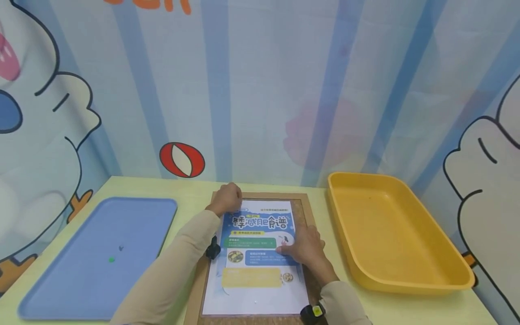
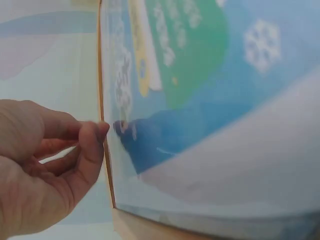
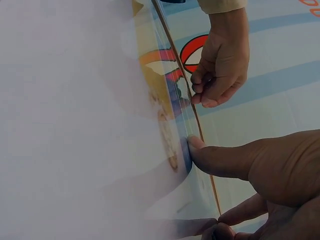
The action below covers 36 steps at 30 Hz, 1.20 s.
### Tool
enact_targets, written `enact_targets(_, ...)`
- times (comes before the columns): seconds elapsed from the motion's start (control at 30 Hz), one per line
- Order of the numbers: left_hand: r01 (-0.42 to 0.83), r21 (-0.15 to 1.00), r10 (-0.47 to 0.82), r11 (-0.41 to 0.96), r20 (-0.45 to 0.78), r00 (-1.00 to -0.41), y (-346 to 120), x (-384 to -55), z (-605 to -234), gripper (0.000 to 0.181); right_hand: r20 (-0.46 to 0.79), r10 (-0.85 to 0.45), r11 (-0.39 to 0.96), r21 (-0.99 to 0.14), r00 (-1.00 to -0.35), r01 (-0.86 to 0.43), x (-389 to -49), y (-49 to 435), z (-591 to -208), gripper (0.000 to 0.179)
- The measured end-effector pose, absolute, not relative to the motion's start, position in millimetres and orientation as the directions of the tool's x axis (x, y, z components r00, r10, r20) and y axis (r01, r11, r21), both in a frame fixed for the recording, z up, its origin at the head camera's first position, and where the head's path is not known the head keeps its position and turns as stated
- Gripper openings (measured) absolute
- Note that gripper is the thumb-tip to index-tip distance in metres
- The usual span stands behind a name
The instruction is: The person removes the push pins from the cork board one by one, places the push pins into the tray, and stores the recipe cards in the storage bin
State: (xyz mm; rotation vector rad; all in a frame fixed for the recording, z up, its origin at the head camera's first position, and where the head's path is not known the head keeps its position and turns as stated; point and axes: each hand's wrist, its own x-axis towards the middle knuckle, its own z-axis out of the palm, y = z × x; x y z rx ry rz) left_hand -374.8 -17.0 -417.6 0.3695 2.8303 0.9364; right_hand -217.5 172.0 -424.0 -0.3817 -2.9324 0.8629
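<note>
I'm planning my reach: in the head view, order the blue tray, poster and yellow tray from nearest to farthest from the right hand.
1. Poster, at the right hand
2. Yellow tray, to its right
3. Blue tray, far left

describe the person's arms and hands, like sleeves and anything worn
Beige sleeves cover both forearms. The left hand and right hand are bare, without gloves. A small black device sits at each wrist; the right one shows a yellow patch.

Arms [image 1: 174,264], two: sleeved, outstretched; left hand [image 1: 226,199]: farther forward, fingertips [image 2: 102,131] pinched together; right hand [image 1: 306,244]: nearer, thumb [image 3: 222,161] extended, set apart from the fingers [image 3: 246,209].
</note>
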Motion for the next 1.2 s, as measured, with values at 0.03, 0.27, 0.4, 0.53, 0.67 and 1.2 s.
enact_targets(0.03,0.166,0.637,0.267,0.753,-0.066,-0.961,-17.2,-375.4,-417.5,0.022,-0.012,0.254,0.812,-0.541,-0.967,0.22,-217.5,171.9,-423.7,0.125)
enact_targets(0.27,-0.11,0.87,0.26,0.48,-0.261,-0.93,-21.2,-377.3,-420.1,0.018,-0.022,0.268,0.81,-0.536,-0.963,0.238,-217.2,171.2,-425.3,0.12)
enact_targets(0.4,-0.252,0.898,0.26,0.362,-0.357,-0.897,-25.9,-377.3,-424.1,0.022,-0.039,0.281,0.801,-0.54,-0.959,0.256,-216.9,170.7,-425.6,0.118)
enact_targets(0.53,-0.356,0.905,0.268,0.232,-0.412,-0.871,-29.5,-378.2,-427.9,0.024,-0.034,0.278,0.806,-0.535,-0.96,0.252,-218.4,171.9,-424.8,0.121)
enact_targets(0.67,-0.398,0.907,0.28,0.137,-0.42,-0.863,-34.4,-378.9,-433.1,0.025,-0.027,0.272,0.815,-0.525,-0.962,0.245,-218.3,171.3,-424.7,0.12)
enact_targets(1.2,-0.361,0.93,0.249,0.069,-0.366,-0.896,-52.0,-359.6,-432.7,0.062,-0.057,0.299,0.792,-0.542,-0.953,0.281,-220.6,169.3,-422.3,0.091)
